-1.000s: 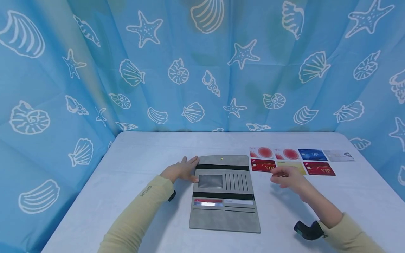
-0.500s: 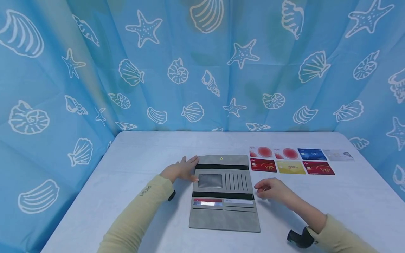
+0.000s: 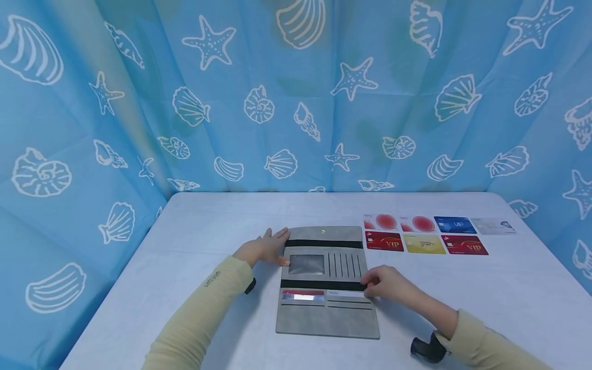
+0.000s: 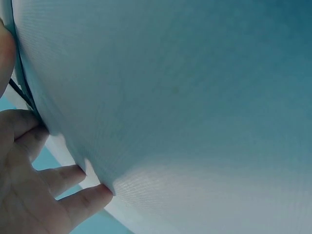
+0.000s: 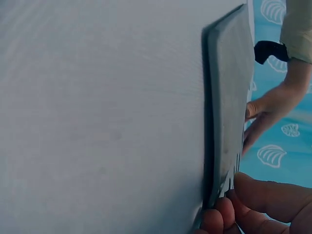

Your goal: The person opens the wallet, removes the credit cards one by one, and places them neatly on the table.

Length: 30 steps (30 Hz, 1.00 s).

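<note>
By the right edge of the wallet (image 3: 326,319): right hand (image 3: 388,283), fingers bent, thumb and fingertips drawn close together; I cannot tell whether they pinch the wallet, take the end of the white card (image 3: 344,294) in its slot or only touch.
Along the wallet's left edge: left hand (image 3: 264,248), fingers spread and mostly straight, thumb touching the margin, not wrapped round anything.
Wallet: grey, unfolded flat between the two hands, two black bands across it.
Wallet's nearer slots: red-and-silver card (image 3: 302,296) on the left, white card on the right, both just below the lower band.
Wallet's middle: shiny window (image 3: 307,264) on the left, slits (image 3: 344,265) on the right.
Right of the wallet, far row: two white cards with red circles (image 3: 386,222), blue card (image 3: 455,225), pale card (image 3: 495,226).
Right of the wallet, near row: red card (image 3: 384,241) just beside its edge, gold card (image 3: 424,244), second red card (image 3: 464,245).
Under the wallet: white table (image 3: 222,216).
Beyond the wallet: blue curtain (image 3: 296,67) with shells and starfish.
</note>
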Each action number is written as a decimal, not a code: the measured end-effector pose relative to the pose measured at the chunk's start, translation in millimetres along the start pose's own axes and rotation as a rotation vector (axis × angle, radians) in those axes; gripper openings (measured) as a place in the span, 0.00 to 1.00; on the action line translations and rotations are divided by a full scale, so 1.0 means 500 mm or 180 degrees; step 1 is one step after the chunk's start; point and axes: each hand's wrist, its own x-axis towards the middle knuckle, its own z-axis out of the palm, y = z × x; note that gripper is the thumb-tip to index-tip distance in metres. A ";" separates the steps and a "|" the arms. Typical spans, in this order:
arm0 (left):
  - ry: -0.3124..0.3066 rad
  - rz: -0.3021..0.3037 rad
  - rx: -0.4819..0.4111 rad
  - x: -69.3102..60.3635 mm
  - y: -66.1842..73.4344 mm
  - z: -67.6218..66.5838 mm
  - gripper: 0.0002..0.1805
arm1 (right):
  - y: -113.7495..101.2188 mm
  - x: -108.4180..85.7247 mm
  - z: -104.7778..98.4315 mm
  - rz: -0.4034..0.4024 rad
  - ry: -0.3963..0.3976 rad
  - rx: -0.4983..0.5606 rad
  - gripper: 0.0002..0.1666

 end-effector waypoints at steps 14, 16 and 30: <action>-0.0050 -0.0012 -0.0022 0.011 -0.006 0.003 0.48 | -0.013 0.006 0.015 -0.0111 -0.0012 -0.0262 0.05; -0.0048 -0.0001 -0.0022 0.013 -0.007 0.004 0.49 | -0.016 0.007 0.016 -0.0108 -0.0023 -0.0326 0.05; -0.0012 -0.0048 -0.0052 0.020 -0.010 0.010 0.50 | -0.028 0.003 0.015 -0.0095 -0.0125 -0.0502 0.07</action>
